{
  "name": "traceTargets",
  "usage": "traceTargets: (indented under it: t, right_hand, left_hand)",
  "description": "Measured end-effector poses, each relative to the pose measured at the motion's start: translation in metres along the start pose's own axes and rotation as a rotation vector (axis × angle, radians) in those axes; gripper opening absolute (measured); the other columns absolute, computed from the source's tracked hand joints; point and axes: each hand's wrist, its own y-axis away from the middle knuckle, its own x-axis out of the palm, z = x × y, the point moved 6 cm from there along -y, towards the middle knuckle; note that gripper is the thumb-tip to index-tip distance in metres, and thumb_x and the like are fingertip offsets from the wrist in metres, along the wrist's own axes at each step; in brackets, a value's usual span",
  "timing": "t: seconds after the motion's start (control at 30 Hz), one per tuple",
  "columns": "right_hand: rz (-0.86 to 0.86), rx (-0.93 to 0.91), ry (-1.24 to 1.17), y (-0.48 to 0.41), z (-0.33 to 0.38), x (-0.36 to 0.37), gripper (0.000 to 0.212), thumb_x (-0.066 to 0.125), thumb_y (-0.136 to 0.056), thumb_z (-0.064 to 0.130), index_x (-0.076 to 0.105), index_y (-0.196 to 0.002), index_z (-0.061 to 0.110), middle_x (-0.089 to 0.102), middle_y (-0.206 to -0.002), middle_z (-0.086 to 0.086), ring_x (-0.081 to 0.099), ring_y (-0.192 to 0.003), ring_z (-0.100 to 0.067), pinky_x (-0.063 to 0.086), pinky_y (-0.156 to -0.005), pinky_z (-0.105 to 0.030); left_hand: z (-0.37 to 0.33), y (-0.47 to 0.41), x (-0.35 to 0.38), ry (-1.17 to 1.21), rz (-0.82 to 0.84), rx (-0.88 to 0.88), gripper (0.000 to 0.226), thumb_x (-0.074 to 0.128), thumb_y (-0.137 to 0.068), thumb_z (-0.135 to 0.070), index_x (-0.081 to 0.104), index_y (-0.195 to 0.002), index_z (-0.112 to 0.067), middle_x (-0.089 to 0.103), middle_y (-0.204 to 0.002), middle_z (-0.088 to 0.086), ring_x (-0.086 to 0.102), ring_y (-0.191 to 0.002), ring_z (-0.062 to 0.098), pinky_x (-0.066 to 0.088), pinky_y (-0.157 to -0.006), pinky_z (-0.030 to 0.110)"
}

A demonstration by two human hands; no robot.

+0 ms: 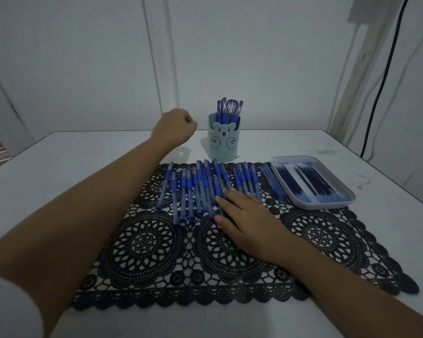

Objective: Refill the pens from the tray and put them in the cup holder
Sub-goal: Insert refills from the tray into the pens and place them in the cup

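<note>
While the head camera looks down over the white table (pixel 59 167), I see a black lace mat (pixel 181 252) spread across its middle. A row of blue pens (pixel 198 189) lies side by side on the far part of the mat, their lengths running away from me. My right hand (pixel 244 215) rests flat on the mat with the fingers (pixel 226 198) spread and laid over the near ends of the middle pens; it lies on them and does not close around any one of them. My left hand (pixel 175 128) is raised above the table, just left of the cup holder (pixel 223 137), curled into a loose fist; I cannot tell whether anything is inside it. The cup holder, pale blue with a bear face on its front, stands upright just beyond the mat's far edge and already carries several capped pens (pixel 228 109), standing on end. A shallow tray (pixel 327 203) sits at the right, partly over the mat's corner, with dark refills (pixel 305 182) lying in it. A few loose refills (pixel 274 184) lie on the mat just beside the tray's left rim.
</note>
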Motion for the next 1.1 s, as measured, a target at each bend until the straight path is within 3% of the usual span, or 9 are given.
traceTargets:
  t: [0.1, 0.2, 0.3, 0.47, 0.6, 0.7, 0.8, 0.97, 1.1]
  right_hand:
    - [-0.004, -0.002, 0.001, 0.000, 0.002, -0.002, 0.090, -0.007, -0.076, 0.070, 0.023, -0.145, 0.020, 0.019, -0.153, 0.001, 0.011, -0.141, -0.012, 0.002, -0.114, -0.031]
    - [-0.010, -0.001, -0.004, 0.000, 0.002, -0.002, 0.091, -0.009, -0.073, 0.064, 0.024, -0.145, 0.020, 0.021, -0.152, 0.000, 0.013, -0.141, -0.013, 0.005, -0.115, -0.032]
    - [-0.029, -0.017, 0.020, 0.000, 0.000, -0.001, 0.090, -0.008, -0.078, 0.070, 0.026, -0.144, 0.019, 0.024, -0.151, -0.001, 0.016, -0.140, -0.015, 0.011, -0.116, -0.035]
    - [-0.045, -0.023, 0.026, 0.000, 0.002, -0.002, 0.083, -0.003, -0.079, 0.060, 0.028, -0.144, 0.018, 0.027, -0.149, 0.000, 0.018, -0.139, -0.014, 0.012, -0.116, -0.035]
    - [-0.060, -0.027, -0.004, 0.002, 0.004, -0.005, 0.081, -0.001, -0.081, 0.061, 0.027, -0.144, 0.019, 0.026, -0.149, 0.001, 0.017, -0.139, -0.013, 0.005, -0.114, -0.032]
    - [-0.071, -0.028, -0.060, 0.003, 0.007, -0.009, 0.070, 0.010, -0.087, 0.055, 0.026, -0.144, 0.018, 0.026, -0.148, 0.003, 0.015, -0.138, -0.010, -0.001, -0.111, -0.026]
    - [-0.189, -0.032, -0.137, 0.004, 0.009, -0.019, 0.069, 0.015, -0.088, 0.055, 0.034, -0.141, 0.015, 0.033, -0.145, 0.000, 0.019, -0.136, -0.010, 0.006, -0.113, -0.029]
    - [-0.474, -0.097, -0.036, 0.009, 0.015, -0.035, 0.052, 0.038, -0.090, 0.038, 0.048, -0.130, 0.005, 0.052, -0.130, -0.012, 0.047, -0.119, -0.023, 0.035, -0.100, -0.034]
    - [-0.500, -0.194, 0.156, 0.012, 0.030, -0.035, 0.042, 0.044, -0.085, 0.036, 0.062, -0.108, 0.007, 0.066, -0.100, -0.008, 0.062, -0.088, -0.024, 0.052, -0.074, -0.036]
  left_hand:
    - [0.032, 0.023, 0.007, -0.194, 0.149, -0.067, 0.025, 0.051, -0.090, -0.027, 0.059, -0.103, -0.007, 0.062, -0.106, 0.009, 0.056, -0.096, 0.025, 0.044, -0.084, 0.036]
    - [0.063, 0.048, 0.016, -0.362, 0.273, -0.139, 0.027, 0.049, -0.090, -0.033, 0.055, -0.089, -0.006, 0.060, -0.084, 0.008, 0.055, -0.074, 0.022, 0.046, -0.071, 0.033]
    - [0.074, 0.068, 0.023, -0.408, 0.359, -0.173, 0.034, 0.047, -0.091, -0.037, 0.046, -0.069, -0.011, 0.050, -0.065, 0.003, 0.047, -0.059, 0.016, 0.038, -0.058, 0.027]
    - [0.078, 0.077, 0.019, -0.446, 0.412, -0.183, 0.038, 0.049, -0.089, -0.034, 0.039, -0.060, -0.014, 0.045, -0.059, 0.001, 0.041, -0.053, 0.015, 0.036, -0.057, 0.028]
    - [0.064, 0.087, 0.012, -0.555, 0.376, -0.185, 0.016, 0.046, -0.089, -0.017, 0.043, -0.075, -0.011, 0.044, -0.067, 0.001, 0.045, -0.063, 0.016, 0.038, -0.060, 0.030]
    - [0.054, 0.099, -0.004, -0.552, 0.211, -0.177, 0.005, 0.041, -0.091, -0.014, 0.040, -0.089, -0.010, 0.040, -0.068, 0.000, 0.046, -0.065, 0.019, 0.035, -0.057, 0.031]
    - [0.045, 0.115, -0.014, -0.520, 0.045, -0.020, 0.010, 0.036, -0.095, -0.015, 0.040, -0.101, -0.008, 0.040, -0.072, 0.001, 0.045, -0.061, 0.020, 0.036, -0.053, 0.033]
    - [0.011, 0.166, 0.000, -0.354, -0.034, 0.527, 0.029, 0.032, -0.093, -0.016, 0.057, -0.096, -0.002, 0.052, -0.067, 0.004, 0.040, -0.050, 0.012, 0.044, -0.044, 0.026]
    - [-0.007, 0.188, 0.010, -0.293, -0.032, 0.612, 0.031, 0.036, -0.088, -0.022, 0.064, -0.086, -0.008, 0.060, -0.068, 0.002, 0.049, -0.050, 0.009, 0.044, -0.047, 0.019]
